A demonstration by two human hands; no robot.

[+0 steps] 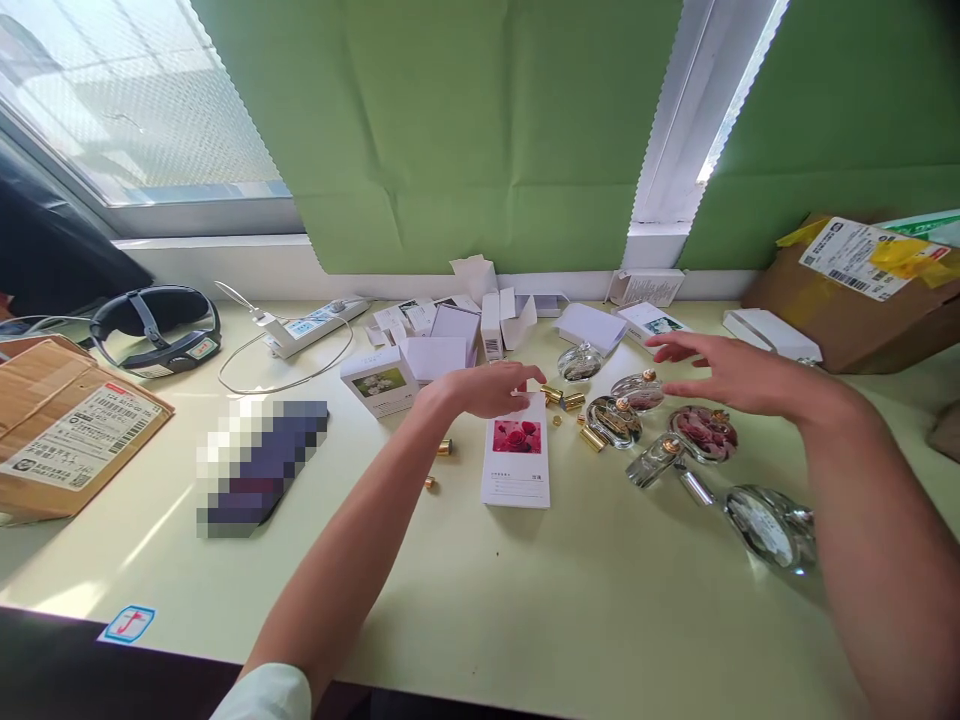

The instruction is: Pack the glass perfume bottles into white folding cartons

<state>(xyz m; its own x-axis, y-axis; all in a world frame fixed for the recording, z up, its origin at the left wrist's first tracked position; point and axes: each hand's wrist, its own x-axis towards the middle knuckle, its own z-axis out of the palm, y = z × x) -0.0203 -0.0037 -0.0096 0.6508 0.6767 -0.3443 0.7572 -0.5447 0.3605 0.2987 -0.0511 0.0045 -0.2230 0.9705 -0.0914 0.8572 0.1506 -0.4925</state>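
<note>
Pale desk (615, 620) under green blinds (465, 130) (boxes (420, 350) scattered).

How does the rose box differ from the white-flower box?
The rose box lies flat under the left hand; the white-flower box stands left of it, untouched. The rose box shows red flowers, the white-flower box pale ones on green. Both are small white cartons.

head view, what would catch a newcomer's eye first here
Two bare arms reach over the pale desk: the left hand rests at the top of a white box with a red rose picture, and the right hand hovers open above a cluster of glass perfume bottles. Behind them, green paper covers the window.
</note>
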